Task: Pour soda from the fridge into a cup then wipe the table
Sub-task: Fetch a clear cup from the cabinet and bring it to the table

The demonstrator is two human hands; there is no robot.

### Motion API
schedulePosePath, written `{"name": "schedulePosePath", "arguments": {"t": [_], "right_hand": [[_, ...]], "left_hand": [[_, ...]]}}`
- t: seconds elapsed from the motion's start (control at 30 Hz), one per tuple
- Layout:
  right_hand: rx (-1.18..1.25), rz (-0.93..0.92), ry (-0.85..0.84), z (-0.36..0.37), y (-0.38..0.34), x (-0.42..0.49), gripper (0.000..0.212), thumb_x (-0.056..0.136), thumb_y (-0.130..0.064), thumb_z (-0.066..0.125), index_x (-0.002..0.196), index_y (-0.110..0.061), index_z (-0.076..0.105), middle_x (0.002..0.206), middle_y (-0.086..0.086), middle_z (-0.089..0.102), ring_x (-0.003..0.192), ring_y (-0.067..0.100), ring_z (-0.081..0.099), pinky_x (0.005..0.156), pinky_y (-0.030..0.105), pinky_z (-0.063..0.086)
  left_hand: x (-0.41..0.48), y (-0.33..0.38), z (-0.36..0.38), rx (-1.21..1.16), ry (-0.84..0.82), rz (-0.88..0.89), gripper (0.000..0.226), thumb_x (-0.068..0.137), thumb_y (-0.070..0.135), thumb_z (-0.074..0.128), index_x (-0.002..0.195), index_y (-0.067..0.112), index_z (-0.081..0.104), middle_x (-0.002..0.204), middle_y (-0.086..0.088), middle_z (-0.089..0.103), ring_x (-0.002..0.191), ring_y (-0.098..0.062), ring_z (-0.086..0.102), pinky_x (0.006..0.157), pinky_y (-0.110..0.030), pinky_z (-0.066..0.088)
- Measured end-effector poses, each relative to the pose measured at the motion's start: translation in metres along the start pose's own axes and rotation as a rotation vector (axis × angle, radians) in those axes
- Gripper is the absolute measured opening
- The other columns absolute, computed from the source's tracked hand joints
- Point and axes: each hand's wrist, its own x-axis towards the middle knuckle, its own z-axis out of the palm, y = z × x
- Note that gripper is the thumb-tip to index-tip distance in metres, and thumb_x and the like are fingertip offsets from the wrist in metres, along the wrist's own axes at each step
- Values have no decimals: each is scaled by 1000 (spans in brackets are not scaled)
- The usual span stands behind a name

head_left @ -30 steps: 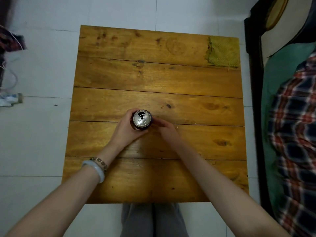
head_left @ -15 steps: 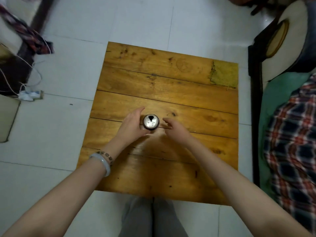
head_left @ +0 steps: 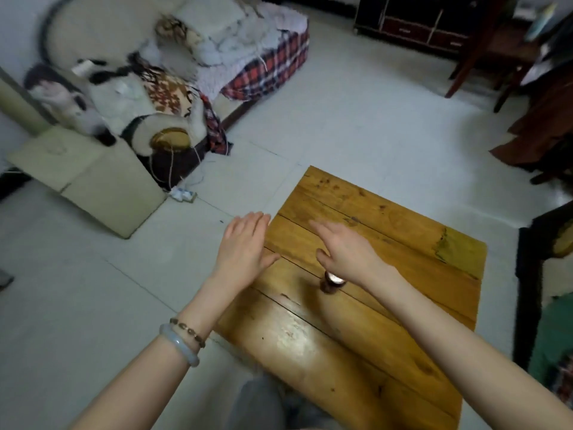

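A dark soda can (head_left: 330, 284) with an opened silver top stands upright on the low wooden table (head_left: 310, 342), partly hidden under my right wrist. My right hand (head_left: 344, 246) hovers above the table just beyond the can, fingers straight, holding nothing. My left hand (head_left: 245, 243) is raised over the table's left edge, fingers straight and empty, with two bracelets on its wrist. A yellow-green cloth (head_left: 459, 246) lies flat on the table's far right corner. No cup and no fridge are in view.
A sofa (head_left: 173, 88) piled with pillows and plaid blankets stands at the left, with a flattened cardboard box (head_left: 90, 181) in front of it. A dark cabinet (head_left: 412, 26) and chair legs are at the back right. White tiled floor surrounds the table.
Both hands have let go of the can and lifted away with fingers spread. The view has swung up and to the left, bringing the sofa and room into sight.
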Motion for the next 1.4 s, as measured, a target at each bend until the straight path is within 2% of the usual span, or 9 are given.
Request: {"name": "schedulePosePath", "arguments": {"t": [0.3, 0.47, 0.6, 0.8, 0.9, 1.1, 1.23, 1.3, 1.4], "right_hand": [[-182, -462, 91, -29, -165, 64, 63, 88, -23, 52, 144, -10, 26, 142, 10, 40, 128, 29, 40, 99, 40, 40], [-215, -663, 111, -6, -270, 98, 64, 71, -20, 70, 129, -3, 48, 119, 16, 59, 105, 36, 58, 80, 41, 51], [-211, -729, 130, 18, -365, 121, 66, 63, -24, 76, 122, -4, 53, 111, 13, 63, 95, 34, 62, 73, 38, 51], [-200, -758, 148, 55, -495, 151, 65, 74, -25, 69, 132, -5, 46, 122, 14, 58, 106, 34, 57, 84, 40, 47], [-168, -752, 140, 64, -546, 168, 64, 74, -23, 69, 131, -5, 46, 123, 14, 57, 108, 35, 56, 84, 41, 48], [-176, -754, 184, 73, -610, 214, 66, 63, -24, 77, 123, -5, 55, 109, 11, 63, 96, 31, 62, 70, 35, 52], [-181, -786, 162, 77, -647, 256, 65, 75, -24, 68, 133, -6, 45, 121, 12, 57, 109, 33, 56, 82, 39, 49], [-176, -802, 159, 81, -665, 284, 64, 82, -25, 62, 138, -6, 38, 129, 12, 51, 116, 33, 50, 89, 41, 46], [-186, -808, 174, 88, -691, 332, 67, 73, -23, 71, 132, -4, 46, 119, 15, 58, 105, 35, 57, 79, 42, 51]], "left_hand": [[-107, -107, -85, 146, 155, -365, 82, 65, 46, 79, 129, 3, 50, 130, -15, 55, 121, -31, 51, 104, -48, 34], [-179, -178, -119, 177, 200, -557, 80, 65, 46, 78, 128, 4, 51, 128, -12, 56, 120, -29, 52, 104, -46, 35], [-238, -247, -142, 199, 218, -640, 79, 65, 45, 78, 127, 4, 51, 130, -14, 55, 122, -30, 51, 106, -46, 31], [-309, -357, -169, 240, 171, -662, 79, 72, 48, 72, 133, 6, 46, 137, -12, 50, 129, -28, 44, 111, -45, 26], [-331, -403, -181, 241, 144, -659, 78, 72, 49, 72, 133, 7, 46, 135, -11, 51, 128, -27, 45, 111, -45, 26], [-342, -476, -195, 247, 182, -645, 73, 74, 49, 70, 130, 7, 49, 132, -10, 54, 126, -25, 48, 111, -42, 25], [-331, -527, -196, 237, 198, -653, 74, 72, 48, 72, 129, 6, 50, 130, -11, 56, 124, -26, 50, 109, -38, 16], [-322, -556, -195, 239, 196, -655, 75, 71, 49, 72, 129, 7, 51, 130, -11, 56, 124, -26, 50, 111, -39, 21], [-302, -604, -196, 257, 206, -650, 76, 70, 51, 73, 128, 8, 51, 129, -10, 56, 123, -25, 51, 108, -44, 31]]}}
